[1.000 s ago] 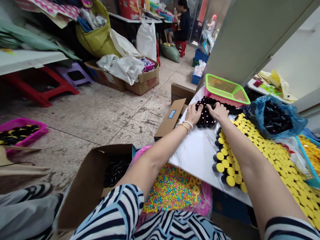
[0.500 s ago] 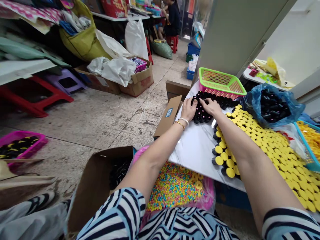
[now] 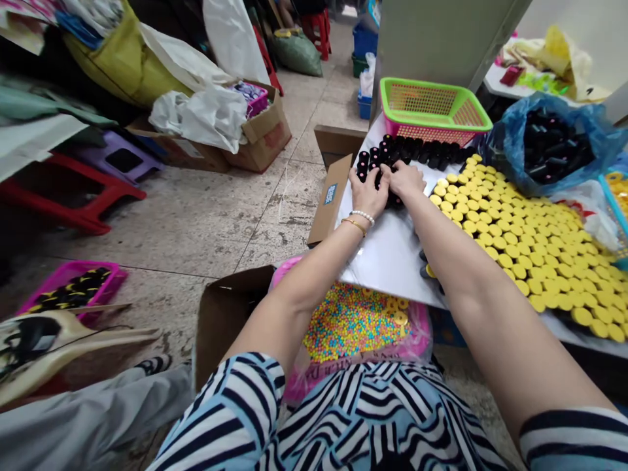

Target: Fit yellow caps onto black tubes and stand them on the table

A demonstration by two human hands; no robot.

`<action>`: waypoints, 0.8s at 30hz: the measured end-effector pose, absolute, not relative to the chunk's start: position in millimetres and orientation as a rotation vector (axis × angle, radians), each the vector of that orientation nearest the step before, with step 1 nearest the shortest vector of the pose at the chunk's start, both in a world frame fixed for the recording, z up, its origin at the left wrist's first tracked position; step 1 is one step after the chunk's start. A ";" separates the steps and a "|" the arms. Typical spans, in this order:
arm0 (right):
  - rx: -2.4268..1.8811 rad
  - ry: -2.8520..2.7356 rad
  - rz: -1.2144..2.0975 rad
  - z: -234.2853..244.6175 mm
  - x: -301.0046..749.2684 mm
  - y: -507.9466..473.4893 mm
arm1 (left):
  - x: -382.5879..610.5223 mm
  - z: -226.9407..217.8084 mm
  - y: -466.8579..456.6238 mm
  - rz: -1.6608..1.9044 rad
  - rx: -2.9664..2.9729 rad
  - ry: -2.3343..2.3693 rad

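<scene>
My left hand (image 3: pixel 367 193) and my right hand (image 3: pixel 405 180) rest side by side on a cluster of small black tubes (image 3: pixel 412 152) standing at the far end of a white tabletop (image 3: pixel 387 252). Both hands have their fingers curled down over the tubes, gathering them between the palms. A bracelet and a bead string sit on my left wrist. To the right of my right arm stands a wide field of tubes with yellow caps (image 3: pixel 520 229).
A green and pink basket (image 3: pixel 432 108) stands behind the black tubes. A blue bag of black tubes (image 3: pixel 554 140) lies at the right. Below the table are a pink bag of coloured beads (image 3: pixel 353 324) and cardboard boxes (image 3: pixel 230 314). A pink tray (image 3: pixel 73 291) sits on the floor at left.
Both hands have drawn the clump of black tubes toward me along the tabletop. The camera has tilted down and shifted, so the far room has left the view.
</scene>
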State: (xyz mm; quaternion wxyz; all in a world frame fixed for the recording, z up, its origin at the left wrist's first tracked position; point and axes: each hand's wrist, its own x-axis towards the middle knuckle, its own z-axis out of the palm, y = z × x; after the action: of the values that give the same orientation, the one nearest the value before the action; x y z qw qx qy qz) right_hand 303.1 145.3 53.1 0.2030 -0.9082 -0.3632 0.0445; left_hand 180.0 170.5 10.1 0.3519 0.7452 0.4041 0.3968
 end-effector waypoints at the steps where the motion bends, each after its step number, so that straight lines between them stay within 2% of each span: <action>1: -2.523 -1.008 0.128 53.3 301.4 145.3 | 180.5 10.2 167.5 1.036 1.916 1.070; 15: -2.532 -1.011 0.320 72.5 249.9 145.8 | 163.1 23.0 169.7 1.034 1.788 1.071; 24: -2.417 -1.087 0.278 66.5 197.7 89.2 | 108.4 21.4 121.6 1.029 1.871 1.021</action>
State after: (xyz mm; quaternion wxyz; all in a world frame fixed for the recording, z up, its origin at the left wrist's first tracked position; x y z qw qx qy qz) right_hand 197.7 89.2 66.5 0.2360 -0.8814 -0.3964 0.1015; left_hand 108.4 121.6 21.4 0.3778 0.7319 0.3995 0.4024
